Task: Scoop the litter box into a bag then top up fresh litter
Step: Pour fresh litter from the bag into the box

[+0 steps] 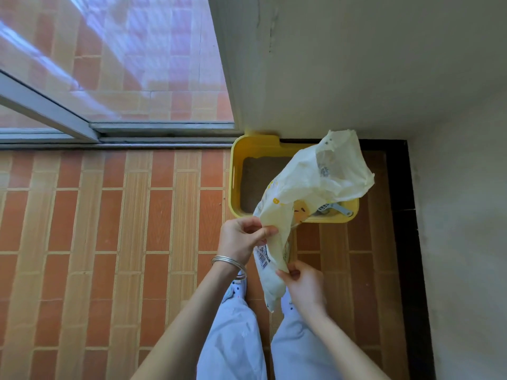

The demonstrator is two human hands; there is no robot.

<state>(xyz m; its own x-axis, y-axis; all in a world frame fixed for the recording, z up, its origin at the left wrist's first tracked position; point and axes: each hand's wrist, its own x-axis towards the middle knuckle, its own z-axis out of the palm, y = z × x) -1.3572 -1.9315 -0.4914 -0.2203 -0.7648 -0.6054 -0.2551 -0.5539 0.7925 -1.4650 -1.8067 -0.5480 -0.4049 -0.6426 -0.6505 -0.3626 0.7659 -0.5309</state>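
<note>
Pale yellow crumpled plastic bag (310, 187), barcode printed; fingers of left hand (242, 238) and right hand (303, 286) pinch its edge.

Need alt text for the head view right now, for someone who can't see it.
Both hands, left and right, pinch a pale yellow plastic bag above a yellow litter box on a tiled floor. A grey scoop lies in the box's near corner.

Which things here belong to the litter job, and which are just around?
For the job:
pale yellow plastic bag, pinched by both hands
yellow plastic litter box
grey plastic scoop resting in the box

Just around:
silver bangles
aluminium sliding door track
</note>
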